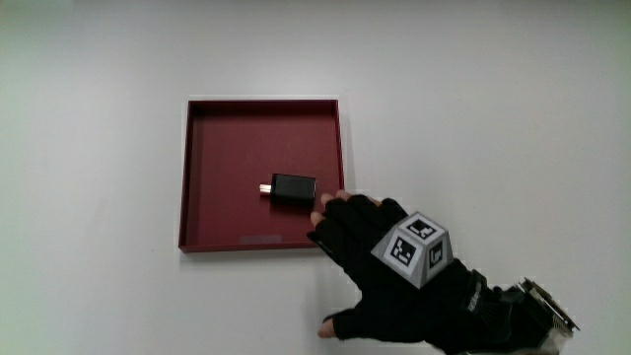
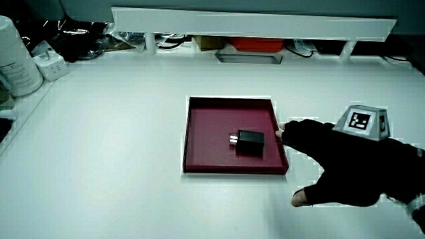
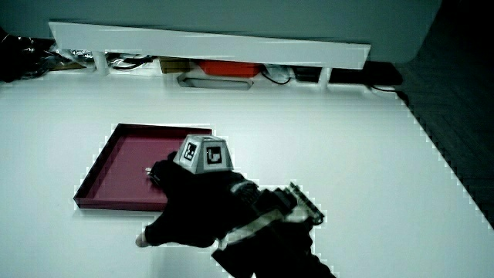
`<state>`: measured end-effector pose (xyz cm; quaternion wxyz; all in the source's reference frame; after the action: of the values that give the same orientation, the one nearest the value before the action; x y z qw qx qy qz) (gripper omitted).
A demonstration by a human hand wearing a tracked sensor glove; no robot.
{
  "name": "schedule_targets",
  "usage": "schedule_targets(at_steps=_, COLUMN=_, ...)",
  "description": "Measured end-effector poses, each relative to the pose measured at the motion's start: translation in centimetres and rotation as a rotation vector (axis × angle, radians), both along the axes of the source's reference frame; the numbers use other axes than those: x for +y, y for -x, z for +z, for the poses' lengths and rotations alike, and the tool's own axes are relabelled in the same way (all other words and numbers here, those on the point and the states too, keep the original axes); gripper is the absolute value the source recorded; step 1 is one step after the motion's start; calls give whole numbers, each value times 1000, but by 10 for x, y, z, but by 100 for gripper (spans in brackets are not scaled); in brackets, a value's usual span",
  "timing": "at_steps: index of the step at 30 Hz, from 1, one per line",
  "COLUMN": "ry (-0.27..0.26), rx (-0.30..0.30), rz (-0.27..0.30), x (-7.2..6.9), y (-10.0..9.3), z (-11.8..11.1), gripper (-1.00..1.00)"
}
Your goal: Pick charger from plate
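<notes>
- Black charger (image 1: pixel 293 187) lay mid-plate (image 1: pixel 212 138), metal plug end away from the hand (image 1: pixel 380 261).
- Grip spread, empty, at plate rim.
- Likely light, rigid, smooth: pinch the long sides.

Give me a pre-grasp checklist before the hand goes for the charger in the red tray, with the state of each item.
1. Charger lies inside the red tray, flat on its floor: ok.
2. Nothing else in the tray crowds the charger: ok.
3. Hand is at the tray's rim beside the charger, fingertips reaching over the rim: ok.
4. Hand holds nothing, fingers spread: ok.
5. Fingers on the charger: not ok; a gap shows between them in the main view and in a side view.
6. Charger's metal plug points away from the hand, so the fingers meet the black body first: ok.
</notes>
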<state>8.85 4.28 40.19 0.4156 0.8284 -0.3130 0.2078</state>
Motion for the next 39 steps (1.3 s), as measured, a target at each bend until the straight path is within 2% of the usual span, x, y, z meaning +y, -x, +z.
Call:
schedule_targets(at_steps=1, ry=-30, rx=13, rz=5, x=-3, y=0, z=1, gripper=0)
schedule_targets(at_steps=3, ry=-51, rx=26, rz=18, x=-9, y=2, z=8, gripper=0)
schedule_targets(at_steps=4, ry=-31, rx=28, rz=31, x=-12, y=4, z=5, gripper=0)
schedule_targets(at_steps=5, ry=-40, rx=13, rz=23, x=-16, y=7, z=-3, gripper=0)
schedule_targets(at_steps=7, ry=-53, rx=32, rz=61, x=-20, y=7, z=8, gripper=0)
schedule_targets(at_steps=8, ry=-58, rx=39, rz=41, x=-23, y=10, z=7, gripper=0)
schedule_targets(at_steps=11, ry=-62, rx=52, rz=68, x=-35, y=12, z=13, gripper=0)
schedule_targets(at_steps=12, ry=-46, rx=45, rz=77, x=-39, y=14, z=9, gripper=0)
schedule_targets(at_steps=17, ry=-5, rx=45, rz=106, x=-54, y=17, z=20, gripper=0)
schedule_targets(at_steps=18, ry=-16, rx=56, rz=120, x=-57, y=16, z=25, gripper=0)
schedule_targets(at_steps=23, ry=35, rx=50, rz=156, x=-70, y=20, z=41, gripper=0)
schedule_targets(at_steps=26, ry=42, rx=32, rz=158, x=-75, y=26, z=45, gripper=0)
schedule_targets(at_steps=32, ry=92, rx=41, rz=185, x=-81, y=32, z=69, gripper=0)
schedule_targets(at_steps=39, ry=123, rx=43, rz=201, x=-84, y=40, z=88, gripper=0)
